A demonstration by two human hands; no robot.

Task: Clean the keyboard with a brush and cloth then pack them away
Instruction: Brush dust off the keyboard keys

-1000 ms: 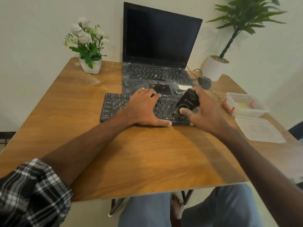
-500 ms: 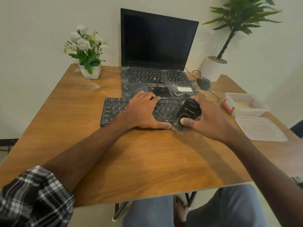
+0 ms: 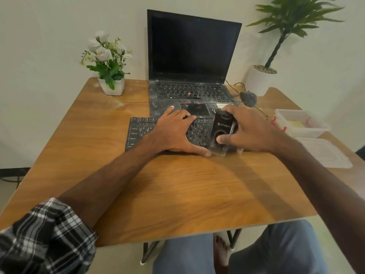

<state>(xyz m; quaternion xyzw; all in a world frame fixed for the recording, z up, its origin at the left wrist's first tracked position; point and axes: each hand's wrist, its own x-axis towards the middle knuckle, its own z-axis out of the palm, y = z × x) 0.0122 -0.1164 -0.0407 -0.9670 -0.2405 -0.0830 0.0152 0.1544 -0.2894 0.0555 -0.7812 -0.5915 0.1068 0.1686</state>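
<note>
A: Entries, left to right?
B: Flower pot (image 3: 111,87), beyond and left of the left hand (image 3: 173,133). Keyboard (image 3: 142,131) — under that hand, which still lies flat on the keys, fingers straight.
A: And the brush?
B: Brush (image 3: 222,131) — gripped by the right hand (image 3: 250,131), thumb on its face. Bristles now at the keyboard's near edge beside the left thumb, nearer than a second ago. Right of that hand: open container (image 3: 300,123), lid (image 3: 325,153).
</note>
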